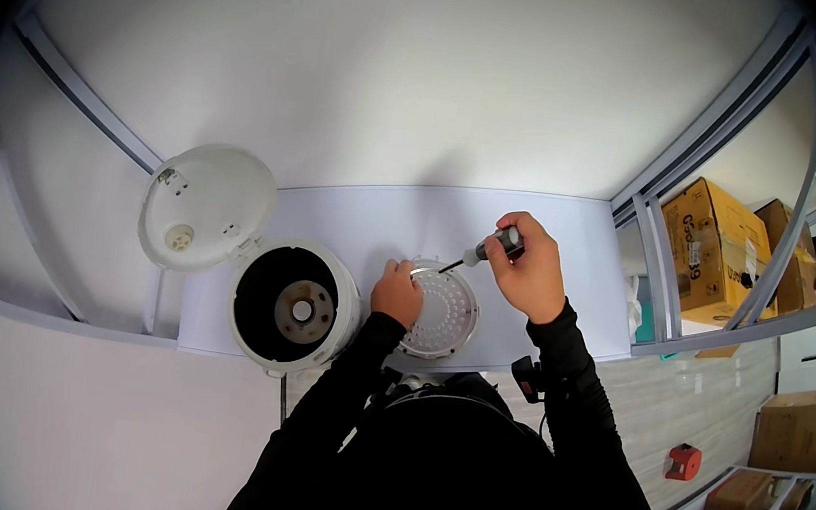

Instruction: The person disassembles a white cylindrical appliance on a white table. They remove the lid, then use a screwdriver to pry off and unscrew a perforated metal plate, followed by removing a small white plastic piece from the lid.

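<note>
My right hand [533, 273] is closed round the grey and black handle of a screwdriver [502, 246]. Its thin dark shaft slants down to the left, and the tip is at the far rim of a round metal plate [451, 322] dotted with small holes. At that plate's left rim, my left hand [397, 294] grips the edge with bent fingers, hiding part of it. Left of my left forearm stands a white electric cooker [347, 293], its lid [224, 194] swung open to the upper left. A metal heating plate [305, 312] shows inside its dark well.
Everything sits on a white table [558, 222] against a pale wall. Metal frame posts [662, 274] rise at its right end, with cardboard boxes [715, 252] beyond them. A red object [683, 462] lies on the floor at the lower right, near shelves of boxes [734, 504].
</note>
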{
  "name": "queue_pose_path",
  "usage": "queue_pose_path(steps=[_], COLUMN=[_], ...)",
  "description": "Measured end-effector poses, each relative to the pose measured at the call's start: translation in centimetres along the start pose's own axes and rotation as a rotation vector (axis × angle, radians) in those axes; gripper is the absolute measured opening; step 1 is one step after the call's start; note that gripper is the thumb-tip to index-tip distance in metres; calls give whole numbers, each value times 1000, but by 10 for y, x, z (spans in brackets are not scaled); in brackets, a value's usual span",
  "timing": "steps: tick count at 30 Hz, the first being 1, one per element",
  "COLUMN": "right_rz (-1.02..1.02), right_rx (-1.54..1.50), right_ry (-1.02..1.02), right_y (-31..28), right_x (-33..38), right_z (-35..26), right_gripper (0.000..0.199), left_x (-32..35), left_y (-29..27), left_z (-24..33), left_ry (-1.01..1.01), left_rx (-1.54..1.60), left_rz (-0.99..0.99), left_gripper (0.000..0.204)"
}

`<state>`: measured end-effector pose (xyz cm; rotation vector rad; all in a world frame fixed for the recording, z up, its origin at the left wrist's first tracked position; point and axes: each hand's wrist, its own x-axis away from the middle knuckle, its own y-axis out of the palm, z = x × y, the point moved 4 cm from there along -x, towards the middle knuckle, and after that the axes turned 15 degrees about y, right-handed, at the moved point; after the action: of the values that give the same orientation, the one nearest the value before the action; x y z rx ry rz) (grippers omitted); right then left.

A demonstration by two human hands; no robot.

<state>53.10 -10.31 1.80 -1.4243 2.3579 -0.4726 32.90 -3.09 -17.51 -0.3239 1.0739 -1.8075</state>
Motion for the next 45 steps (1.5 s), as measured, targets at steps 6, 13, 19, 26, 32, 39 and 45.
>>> queue_pose_path(steps=[6,13,19,26,32,39,45], right_rz=[-5,-81,-169,-320,-430,-531,-604], right_rx=[-20,20,48,76,108,61,36], right_ry=[-5,-57,-116,-229,-350,-415,-440], right_y=[6,26,53,78,93,91,95], right_x=[8,12,16,21,20,18,17], right_z=[-6,-18,-20,-20,-17,-23,-19], right_gripper=[24,28,30,30,31,30,30], left_x=[19,57,82,98,105,115,118], left_y=[-16,-15,-21,-16,-7,0,6], left_z=[18,20,15,17,18,24,23], left_ry=[58,102,-48,-155,-192,-291,-331], left_rx=[125,75,94,87,-48,-110,-56], left_rz=[-28,-55,8,47,85,178,235], left_gripper=[29,36,69,75,75,73,73])
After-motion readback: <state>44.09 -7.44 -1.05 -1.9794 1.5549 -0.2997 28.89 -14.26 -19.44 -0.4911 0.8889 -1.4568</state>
